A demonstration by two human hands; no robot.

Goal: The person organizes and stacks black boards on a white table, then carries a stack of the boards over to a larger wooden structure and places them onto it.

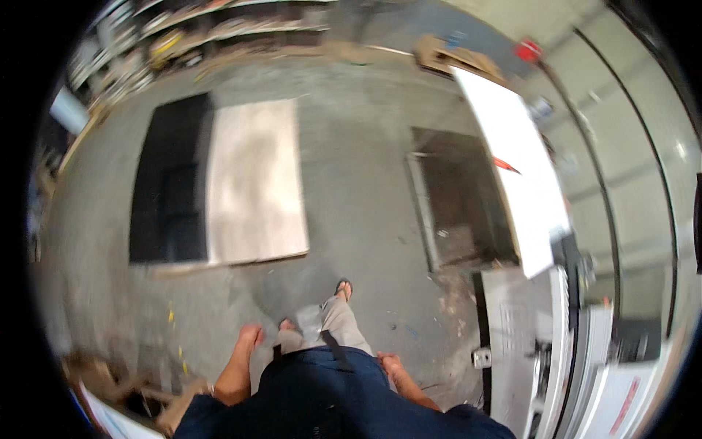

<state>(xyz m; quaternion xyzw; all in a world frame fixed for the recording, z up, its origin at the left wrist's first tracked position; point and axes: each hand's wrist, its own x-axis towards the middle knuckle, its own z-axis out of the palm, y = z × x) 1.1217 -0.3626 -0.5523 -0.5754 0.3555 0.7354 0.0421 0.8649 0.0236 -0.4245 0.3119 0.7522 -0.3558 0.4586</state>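
Observation:
My left hand hangs beside my left leg, blurred by motion, with nothing visible in it; its fingers are too smeared to read. By my right hip, my right hand hangs with loosely bent fingers and holds nothing I can see. Neither hand touches an object. Ahead on the left, a pale board lies on the concrete floor, with a black panel along its left side. A white sheet-topped table stands ahead on the right, a red-orange tool on it.
Beneath the white top is a dark low frame. A grey-white machine stands close on my right. Loaded shelves line the far left. Cardboard lies at the far right, and a wooden crate stands near my lower left.

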